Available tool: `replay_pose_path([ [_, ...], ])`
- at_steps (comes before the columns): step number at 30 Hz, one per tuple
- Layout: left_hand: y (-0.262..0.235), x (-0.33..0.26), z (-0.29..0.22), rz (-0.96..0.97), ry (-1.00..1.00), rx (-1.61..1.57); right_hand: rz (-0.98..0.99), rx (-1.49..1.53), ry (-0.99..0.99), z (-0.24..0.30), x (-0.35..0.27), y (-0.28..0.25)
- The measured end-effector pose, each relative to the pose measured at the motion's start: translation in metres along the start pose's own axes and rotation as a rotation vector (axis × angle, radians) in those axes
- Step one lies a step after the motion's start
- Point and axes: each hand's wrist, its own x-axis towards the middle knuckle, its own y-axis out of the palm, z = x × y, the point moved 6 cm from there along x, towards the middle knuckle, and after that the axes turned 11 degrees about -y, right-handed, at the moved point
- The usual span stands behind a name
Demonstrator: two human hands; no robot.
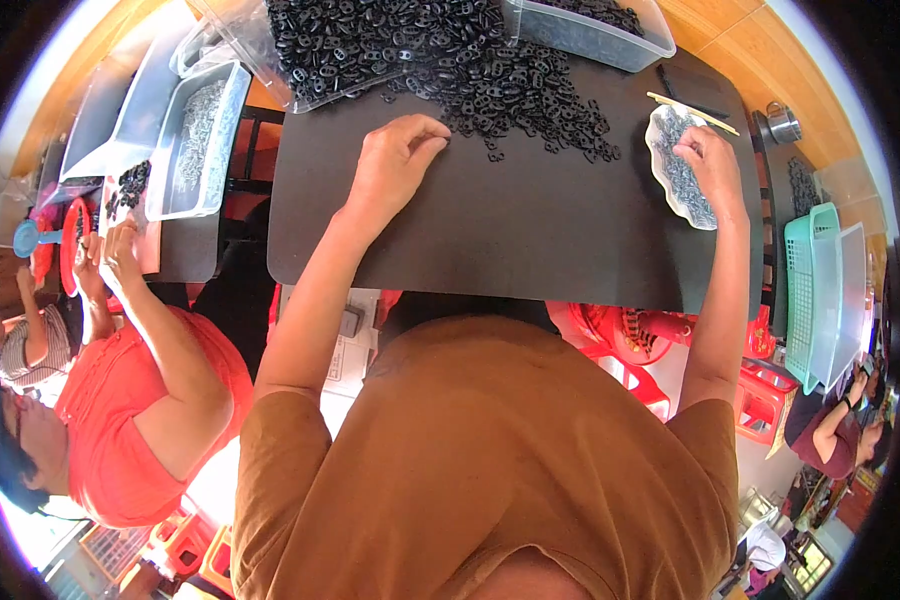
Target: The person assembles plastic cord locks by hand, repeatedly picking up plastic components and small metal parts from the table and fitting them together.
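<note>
On the dark brown table (490,225), my left hand (398,160) rests with thumb and fingers pinched together, at the near left edge of a spread of small black plastic pieces with holes (530,100). Whatever lies between those fingertips is too small to make out. To the right, my right hand (712,168) reaches over a pale scalloped dish (703,221). Its fingers are bent together at the heap of small silvery metal parts (682,182) inside, and what they grip is hidden.
A clear tub (655,50) stands at the back. Two thin sticks (692,112) lie by the dish, near a metal cup (782,123). At left, a co-worker in red (160,400) handles pieces beside another clear tub (232,120). Green baskets (802,290) stand at right.
</note>
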Motion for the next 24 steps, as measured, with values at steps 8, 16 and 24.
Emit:
replay_pose_path([
  [8, 0.010, 0.007, -0.010, 0.066, 0.093, 0.165, 0.005, -0.012, 0.016, -0.004, -0.007, -0.011],
  [16, 0.020, 0.012, -0.007, 0.197, -0.119, -0.150, -0.108, 0.394, 0.105, 0.003, -0.011, -0.017],
  [24, 0.046, 0.015, -0.008, 0.423, -0.332, -0.789, -0.100, 0.856, -0.178, 0.159, 0.026, 0.050],
])
